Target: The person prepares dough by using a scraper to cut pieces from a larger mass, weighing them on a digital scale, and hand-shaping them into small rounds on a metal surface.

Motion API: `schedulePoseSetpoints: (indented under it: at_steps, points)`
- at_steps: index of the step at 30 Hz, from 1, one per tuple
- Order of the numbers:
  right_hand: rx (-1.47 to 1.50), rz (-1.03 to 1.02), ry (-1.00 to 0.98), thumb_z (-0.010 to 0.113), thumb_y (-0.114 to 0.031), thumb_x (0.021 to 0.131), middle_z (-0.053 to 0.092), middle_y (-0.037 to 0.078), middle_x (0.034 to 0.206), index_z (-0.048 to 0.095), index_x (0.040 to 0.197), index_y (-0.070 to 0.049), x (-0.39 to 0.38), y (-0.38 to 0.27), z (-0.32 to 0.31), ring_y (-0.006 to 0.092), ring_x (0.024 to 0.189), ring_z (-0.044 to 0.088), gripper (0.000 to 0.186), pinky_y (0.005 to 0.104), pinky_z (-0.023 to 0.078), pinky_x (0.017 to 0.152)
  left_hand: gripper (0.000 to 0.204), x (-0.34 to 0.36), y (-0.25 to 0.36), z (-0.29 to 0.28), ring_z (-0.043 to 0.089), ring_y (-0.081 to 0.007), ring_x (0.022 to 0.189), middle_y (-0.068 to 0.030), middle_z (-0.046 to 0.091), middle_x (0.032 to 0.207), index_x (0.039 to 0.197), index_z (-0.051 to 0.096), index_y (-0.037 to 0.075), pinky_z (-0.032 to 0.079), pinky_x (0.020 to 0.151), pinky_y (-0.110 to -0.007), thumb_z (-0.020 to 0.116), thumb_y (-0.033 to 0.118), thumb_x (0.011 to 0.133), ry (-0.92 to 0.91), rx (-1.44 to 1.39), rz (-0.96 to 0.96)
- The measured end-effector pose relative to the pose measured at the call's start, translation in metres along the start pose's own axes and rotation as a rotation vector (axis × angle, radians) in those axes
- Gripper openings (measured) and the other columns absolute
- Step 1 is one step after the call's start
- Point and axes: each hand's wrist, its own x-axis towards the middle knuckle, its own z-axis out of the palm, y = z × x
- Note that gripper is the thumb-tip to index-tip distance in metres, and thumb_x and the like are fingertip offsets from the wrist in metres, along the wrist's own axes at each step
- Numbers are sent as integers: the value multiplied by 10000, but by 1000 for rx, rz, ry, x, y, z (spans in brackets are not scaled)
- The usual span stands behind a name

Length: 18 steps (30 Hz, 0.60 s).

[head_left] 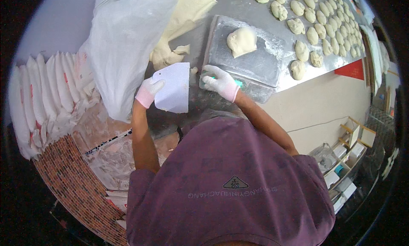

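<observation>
Closest to us, a purple shirt fills the lower frame, and both bare forearms rise from it toward the bench.

Our left hand, in a white glove with a pink cuff, has its grip clenched on the left edge of a white plastic dough scraper, held flat-side toward the camera, just above the bench's near edge.

Our right hand, gloved the same way, rests with fingers spread on the front edge of a small scale with a floured steel platform; something teal shows under the fingers. We cannot tell whether this grip presses or closes on anything.

On the platform sits one dough lump, apart from the hand.

Left of the scale lies a large dough mass, stretching away along the bench and partly under a white sack.

Farther out, to the right, rows of dough pieces run toward the far end of the steel bench.

Off to the left, stacked white bags stand beside a brick-patterned surface.
</observation>
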Motion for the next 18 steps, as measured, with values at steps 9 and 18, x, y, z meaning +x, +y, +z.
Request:
schedulePoseSetpoints:
  at_steps: [9,18]
  points:
    - [-319,29,-109,559,-211,838,628,130,925,554,1132,1,6,20,2,185,817,597,362,297,475,741,349,11,-21,5,580,-340,937,-187,615,1026,1012,607,8,447,803,-384,516,295,837,135,610,212]
    - [-872,-254,-272,542,-227,818,561,172,1108,576,1042,-27,-4,108,-17,302,980,564,302,330,440,865,386,118,14,24,575,-357,966,-197,610,1040,1036,623,49,434,848,-420,462,343,842,-180,995,-53]
